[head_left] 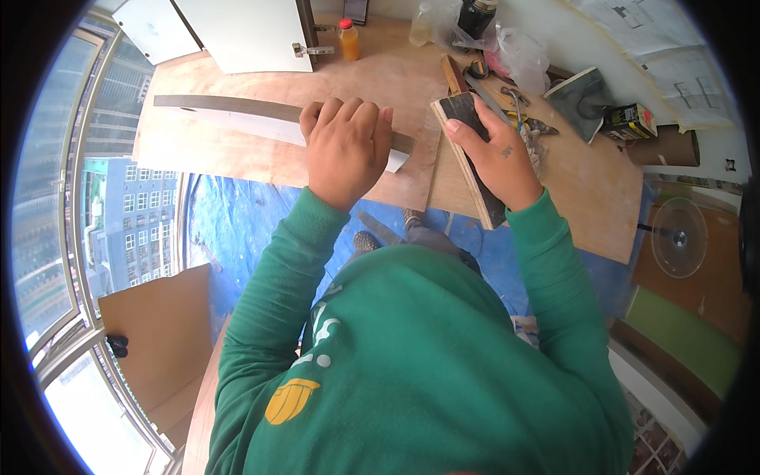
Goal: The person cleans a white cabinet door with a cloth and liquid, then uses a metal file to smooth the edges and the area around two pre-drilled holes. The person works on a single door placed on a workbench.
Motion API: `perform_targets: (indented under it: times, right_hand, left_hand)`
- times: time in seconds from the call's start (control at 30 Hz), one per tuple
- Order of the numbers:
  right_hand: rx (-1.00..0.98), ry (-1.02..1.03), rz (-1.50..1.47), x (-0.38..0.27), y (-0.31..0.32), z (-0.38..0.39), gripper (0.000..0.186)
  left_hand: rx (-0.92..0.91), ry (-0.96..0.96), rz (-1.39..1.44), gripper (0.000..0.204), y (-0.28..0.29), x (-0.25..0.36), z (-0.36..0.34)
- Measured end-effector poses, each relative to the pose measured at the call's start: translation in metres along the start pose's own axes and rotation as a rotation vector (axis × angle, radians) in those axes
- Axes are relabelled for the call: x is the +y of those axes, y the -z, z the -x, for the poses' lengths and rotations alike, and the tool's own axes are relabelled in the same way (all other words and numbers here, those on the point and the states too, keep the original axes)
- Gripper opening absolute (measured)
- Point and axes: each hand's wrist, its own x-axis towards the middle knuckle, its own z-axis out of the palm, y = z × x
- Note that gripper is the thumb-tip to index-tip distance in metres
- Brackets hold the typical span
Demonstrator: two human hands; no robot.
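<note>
My left hand [347,150] is closed round a long narrow board [229,109] with a brown edge and a white face. The board reaches left from my grip above the plywood tabletop [237,154], and its short end shows to the right of my fingers. In my right hand [500,158] is a sanding block [492,207], a wooden bar with a dark abrasive-looking face. My thumb lies along that dark face, and the block is tilted, its near end toward me. A gap separates the block from the board.
White door panels with hinges [299,51] stand at the far left, beside an orange drink bottle [348,41]. Hand tools [518,99], a clear plastic bag [522,59] and a brown tube [669,148] lie at the far right. Blue sheeting [237,210] covers the floor; a fan [678,237] stands right.
</note>
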Motion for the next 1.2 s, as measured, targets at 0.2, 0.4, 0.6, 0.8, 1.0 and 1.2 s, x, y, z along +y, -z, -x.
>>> perform_targets:
  times: [0.2,0.4,0.6,0.8,1.0,1.2]
  right_hand:
    - [-0.046,-0.249,-0.217,0.033,0.003,0.030,0.072]
    - [-0.058,-0.287,-0.253,0.088,-0.002,0.035,0.066]
    - [-0.109,-0.457,-0.172,0.175,-0.001,0.016,0.077]
    - [-0.071,-0.544,0.334,0.296,0.014,0.030,0.104]
    - [-0.157,-0.452,0.462,0.402,0.035,0.051,0.096]
    - [-0.264,-0.507,0.593,0.425,0.038,0.059,0.093]
  left_hand:
    - [-0.085,0.024,-0.015,0.045,0.006,0.009,-0.008]
    - [-0.091,-0.058,-0.039,0.056,0.005,0.009,-0.018]
    - [0.003,-0.108,-0.011,0.062,-0.013,-0.002,-0.019]
    - [-0.042,-0.123,-0.011,0.068,-0.027,-0.012,-0.027]
    - [-0.065,-0.129,-0.014,0.068,-0.026,-0.014,-0.031]
    - [-0.126,-0.138,-0.030,0.069,-0.026,-0.016,-0.034]
